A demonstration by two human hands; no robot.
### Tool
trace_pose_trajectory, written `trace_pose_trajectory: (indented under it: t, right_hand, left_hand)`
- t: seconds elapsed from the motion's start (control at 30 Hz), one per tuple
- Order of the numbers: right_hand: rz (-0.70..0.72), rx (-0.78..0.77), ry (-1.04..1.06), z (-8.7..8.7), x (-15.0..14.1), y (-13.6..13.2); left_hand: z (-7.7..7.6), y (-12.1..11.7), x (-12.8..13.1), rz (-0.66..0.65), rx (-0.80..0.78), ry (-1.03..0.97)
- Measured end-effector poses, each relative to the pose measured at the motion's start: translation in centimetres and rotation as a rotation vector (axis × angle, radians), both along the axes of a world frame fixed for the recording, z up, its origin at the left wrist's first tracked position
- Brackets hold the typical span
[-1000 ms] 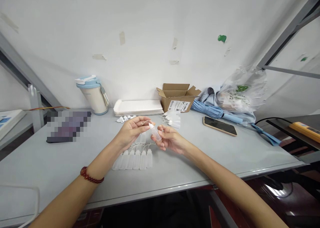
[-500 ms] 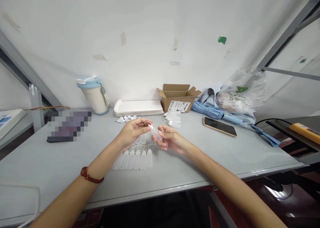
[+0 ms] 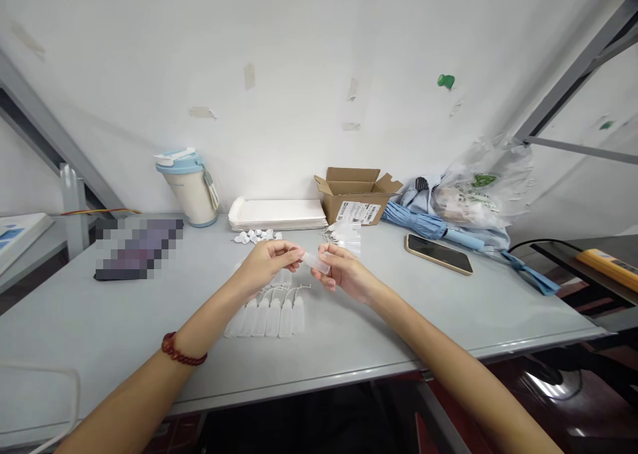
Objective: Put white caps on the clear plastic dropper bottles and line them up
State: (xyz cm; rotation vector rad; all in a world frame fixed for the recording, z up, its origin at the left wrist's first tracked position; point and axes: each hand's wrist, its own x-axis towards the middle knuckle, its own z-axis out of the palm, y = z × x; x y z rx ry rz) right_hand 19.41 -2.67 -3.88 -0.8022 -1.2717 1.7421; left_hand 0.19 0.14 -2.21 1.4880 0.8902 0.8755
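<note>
Between my two hands, above the table, is a small translucent squeeze bottle (image 3: 316, 262), tilted close to level. My left hand (image 3: 266, 262) pinches its cap end, and the fingertips hide the cap. The fingers of my right hand (image 3: 343, 268) are closed on the bottle's body. Below my left hand, several similar bottles (image 3: 272, 318) lie side by side in a row, thin white straps at their tops. Another bottle (image 3: 283, 279) lies behind that row, partly covered by the hand.
White caps (image 3: 256, 236) lie before a stack of white trays (image 3: 279, 215). More small bottles (image 3: 349, 236) are heaped by an open cardboard box (image 3: 355, 198). A tumbler (image 3: 189, 188) stands back left; a phone (image 3: 438, 253), a blue umbrella (image 3: 419, 220) and a plastic bag (image 3: 478, 188) are at right.
The bottle has turned from steeply tilted to nearly level, its base swinging up and right. My left fingers have closed over its white cap, which showed earlier.
</note>
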Motion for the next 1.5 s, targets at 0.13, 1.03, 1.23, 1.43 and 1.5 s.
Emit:
trace_pose_trajectory:
  t: [0.13, 1.03, 1.23, 1.43, 1.5]
  right_hand:
    - [-0.232, 0.376, -0.338, -0.2, -0.1, -0.1]
    - [-0.349, 0.407, -0.291, -1.0, 0.0, 0.5]
    - [-0.285, 0.392, -0.212, -0.6, 0.2, 0.7]
    - [-0.26, 0.406, -0.261, -0.3, 0.5, 0.6]
    - [-0.251, 0.404, -0.274, -0.4, 0.6, 0.6]
  left_hand:
    - [-0.3, 0.1, 0.0, 0.099, -0.083, -0.036]
    - [-0.1, -1.1, 0.6, 0.075, 0.373, 0.328]
    - [0.2, -0.9, 0.4, -0.09, 0.204, 0.285]
    - [0.2, -1.0, 0.6, -0.053, 0.186, 0.292]
    - [0.2, -0.9, 0.6, -0.057, 0.198, 0.289]
